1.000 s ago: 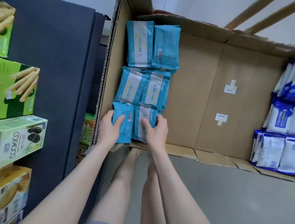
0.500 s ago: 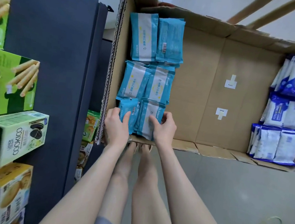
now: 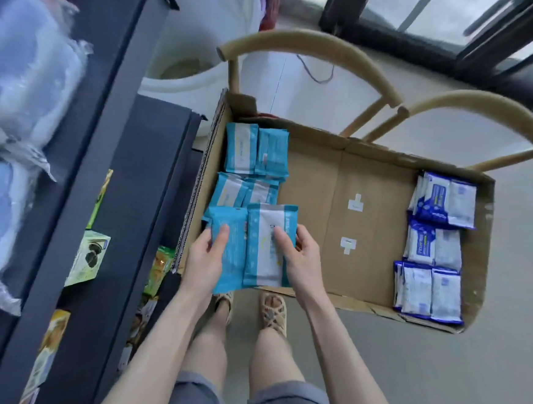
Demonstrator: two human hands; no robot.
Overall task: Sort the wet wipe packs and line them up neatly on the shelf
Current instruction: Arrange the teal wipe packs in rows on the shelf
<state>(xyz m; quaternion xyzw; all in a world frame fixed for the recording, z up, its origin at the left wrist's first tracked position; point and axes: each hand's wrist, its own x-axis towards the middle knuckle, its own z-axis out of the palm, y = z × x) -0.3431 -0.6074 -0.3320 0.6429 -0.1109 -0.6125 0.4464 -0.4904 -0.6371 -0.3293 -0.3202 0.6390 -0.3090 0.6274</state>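
Your left hand (image 3: 204,260) grips a teal wipe pack (image 3: 231,269), thumb pressed on top. Your right hand (image 3: 302,262) holds the teal-and-white pack (image 3: 264,256) touching it, fingers (image 3: 300,236) clamped round its right edge. Beyond your fingers, more teal packs (image 3: 256,150) lie in the cardboard box (image 3: 376,210). Blue-and-white packs (image 3: 434,247) sit well off to the right.

Print on held packs (image 3: 261,265) illegible, bundle (image 3: 16,86) blurred
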